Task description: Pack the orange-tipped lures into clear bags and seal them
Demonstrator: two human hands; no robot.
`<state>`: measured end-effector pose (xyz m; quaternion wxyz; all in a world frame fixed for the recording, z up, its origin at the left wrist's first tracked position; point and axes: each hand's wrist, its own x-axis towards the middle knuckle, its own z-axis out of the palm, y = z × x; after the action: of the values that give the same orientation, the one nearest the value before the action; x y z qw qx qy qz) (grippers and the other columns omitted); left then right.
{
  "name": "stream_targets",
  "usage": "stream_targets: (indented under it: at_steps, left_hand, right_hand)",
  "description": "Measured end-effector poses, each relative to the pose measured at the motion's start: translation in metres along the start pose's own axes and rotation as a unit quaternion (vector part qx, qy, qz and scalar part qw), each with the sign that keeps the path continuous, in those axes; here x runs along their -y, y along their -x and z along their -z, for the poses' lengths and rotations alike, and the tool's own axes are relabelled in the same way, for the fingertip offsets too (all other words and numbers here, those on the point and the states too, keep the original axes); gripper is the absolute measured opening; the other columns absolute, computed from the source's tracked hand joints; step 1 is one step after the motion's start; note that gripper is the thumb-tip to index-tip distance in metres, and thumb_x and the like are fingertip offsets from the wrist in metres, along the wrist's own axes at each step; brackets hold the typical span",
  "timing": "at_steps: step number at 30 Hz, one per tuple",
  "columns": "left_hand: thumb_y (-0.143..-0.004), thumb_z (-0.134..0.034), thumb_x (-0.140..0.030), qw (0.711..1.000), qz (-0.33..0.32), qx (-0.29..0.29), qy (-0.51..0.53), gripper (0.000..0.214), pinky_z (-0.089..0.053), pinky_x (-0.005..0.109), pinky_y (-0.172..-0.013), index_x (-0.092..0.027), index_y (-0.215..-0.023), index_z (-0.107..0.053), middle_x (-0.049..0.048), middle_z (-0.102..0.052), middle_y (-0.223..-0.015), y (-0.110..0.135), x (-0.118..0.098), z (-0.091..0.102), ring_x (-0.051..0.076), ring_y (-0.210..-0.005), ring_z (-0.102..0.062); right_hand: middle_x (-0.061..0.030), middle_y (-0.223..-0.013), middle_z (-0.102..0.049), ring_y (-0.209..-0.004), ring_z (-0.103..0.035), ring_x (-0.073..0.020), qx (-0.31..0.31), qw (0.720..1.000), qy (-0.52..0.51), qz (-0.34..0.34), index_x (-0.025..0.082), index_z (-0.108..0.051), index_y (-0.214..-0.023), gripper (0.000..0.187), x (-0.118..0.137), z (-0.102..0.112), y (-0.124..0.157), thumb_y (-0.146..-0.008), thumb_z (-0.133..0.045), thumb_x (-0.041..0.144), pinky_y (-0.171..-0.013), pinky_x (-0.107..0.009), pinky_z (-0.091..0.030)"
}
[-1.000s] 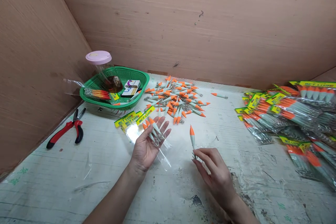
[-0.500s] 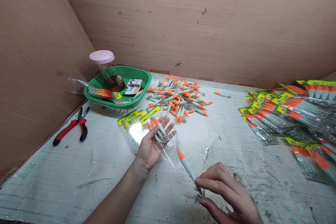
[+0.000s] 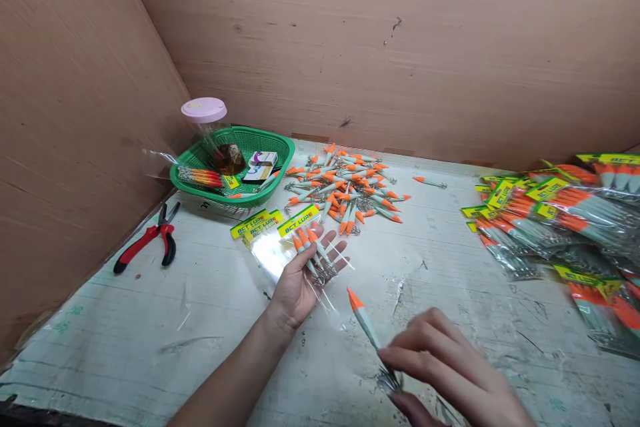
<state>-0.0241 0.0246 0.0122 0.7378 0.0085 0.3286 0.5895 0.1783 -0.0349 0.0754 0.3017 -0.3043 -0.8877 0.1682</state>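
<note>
From where I stand, the person's left hand (image 3: 297,287) is turned palm up, its grip closed around a small bunch of lures (image 3: 320,253), pale-bodied with orange tips, the thumb pressing across them and the other fingers spread behind. A clear bag (image 3: 299,221) with a yellow header printed BCT LURE is at the same grip; I can't make out whether the bunch sits inside it or on top.

The right hand (image 3: 450,363), a little blurred, pinches a single lure (image 3: 367,325) near its hooked end between thumb and fingertips. That grip is to the right of the left one and closer to the person, and the orange tip slants up toward the left hand.

Just left of and beyond the left grip are more yellow-headed bags (image 3: 253,223), overlapping on the counter (image 3: 125,347). Straight beyond lies a loose pile (image 3: 350,180) of the same lures, with a stray one (image 3: 429,181) apart on its right. Farther off to the left sit a green basket (image 3: 210,202) holding a pink-lidded jar (image 3: 204,110), and red-handled pliers (image 3: 137,248). Well right of the right grip, packed lures (image 3: 575,213) are heaped.
</note>
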Motion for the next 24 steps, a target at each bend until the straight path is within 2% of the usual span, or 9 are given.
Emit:
stream_targets:
  at_steps: [3, 6, 11, 14, 18, 22, 24]
  left_hand:
    - [-0.085, -0.053, -0.016, 1.0, 0.016, 0.023, -0.002, 0.052, -0.05, 0.043, -0.092, -0.021, -0.134, -0.041, 0.0118, -0.057, -0.129, 0.001, 0.002, 0.001, 0.028, -0.11, -0.059]
    - [-0.085, -0.052, -0.015, 0.999, 0.03, 0.037, -0.003, 0.053, -0.048, 0.045, -0.095, -0.021, -0.136, -0.039, 0.0123, -0.058, -0.127, 0.002, 0.004, 0.003, 0.028, -0.111, -0.058]
    - [-0.086, -0.05, -0.015, 0.997, 0.048, 0.058, 0.002, 0.054, -0.044, 0.049, -0.098, -0.019, -0.138, -0.036, 0.0146, -0.06, -0.124, 0.003, 0.007, 0.003, 0.029, -0.112, -0.058]
    - [-0.086, -0.05, -0.015, 0.997, 0.046, 0.067, 0.003, 0.052, -0.044, 0.05, -0.097, -0.018, -0.137, -0.038, 0.0149, -0.061, -0.123, 0.004, 0.007, 0.003, 0.03, -0.112, -0.057]
    - [-0.086, -0.051, -0.016, 0.996, 0.054, 0.075, -0.001, 0.049, -0.044, 0.051, -0.097, -0.016, -0.134, -0.042, 0.0161, -0.061, -0.123, 0.005, 0.009, 0.002, 0.032, -0.111, -0.058]
    - [-0.086, -0.05, -0.016, 0.995, 0.067, 0.072, -0.004, 0.046, -0.044, 0.051, -0.097, -0.014, -0.132, -0.045, 0.0169, -0.062, -0.12, 0.006, 0.012, 0.002, 0.032, -0.109, -0.059]
    - [-0.086, -0.051, -0.016, 0.995, 0.07, 0.069, -0.005, 0.045, -0.044, 0.05, -0.098, -0.013, -0.131, -0.046, 0.0172, -0.062, -0.12, 0.007, 0.013, 0.001, 0.032, -0.109, -0.059]
  right_hand:
    - [-0.0066, -0.08, -0.065, -0.071, -0.055, -0.0175, -0.005, 0.997, 0.075, 0.019, 0.018, -0.058, -0.103, 0.02, -0.009, -0.023, -0.011, -0.085, -0.053, 0.012, -0.061, -0.031, -0.048]
    - [-0.0084, -0.086, -0.068, -0.073, -0.053, -0.0185, -0.048, 0.987, 0.15, 0.013, 0.014, -0.057, -0.108, 0.023, -0.02, -0.04, -0.017, -0.086, -0.052, 0.01, -0.063, -0.034, -0.047]
    - [-0.011, -0.107, -0.067, -0.086, -0.055, -0.0214, -0.081, 0.979, 0.187, 0.014, 0.018, -0.059, -0.11, 0.028, -0.03, -0.05, -0.013, -0.085, -0.053, 0.009, -0.073, -0.037, -0.047]
    - [-0.0108, -0.097, -0.067, -0.08, -0.054, -0.0202, -0.118, 0.976, 0.185, -0.002, 0.019, -0.06, -0.111, 0.031, -0.03, -0.051, -0.011, -0.084, -0.053, 0.007, -0.07, -0.036, -0.045]
    - [-0.0048, -0.077, -0.064, -0.068, -0.051, -0.0163, -0.158, 0.976, 0.147, -0.035, 0.02, -0.061, -0.105, 0.026, -0.028, -0.051, -0.016, -0.084, -0.055, 0.007, -0.064, -0.032, -0.041]
    - [-0.0032, -0.07, -0.061, -0.065, -0.048, -0.0159, -0.188, 0.97, 0.152, -0.035, 0.02, -0.063, -0.093, 0.021, -0.023, -0.054, -0.021, -0.082, -0.056, 0.004, -0.061, -0.031, -0.038]
    - [-0.0033, -0.07, -0.059, -0.065, -0.046, -0.0162, -0.184, 0.967, 0.175, -0.03, 0.021, -0.064, -0.092, 0.022, -0.021, -0.054, -0.025, -0.082, -0.055, 0.004, -0.061, -0.031, -0.037]
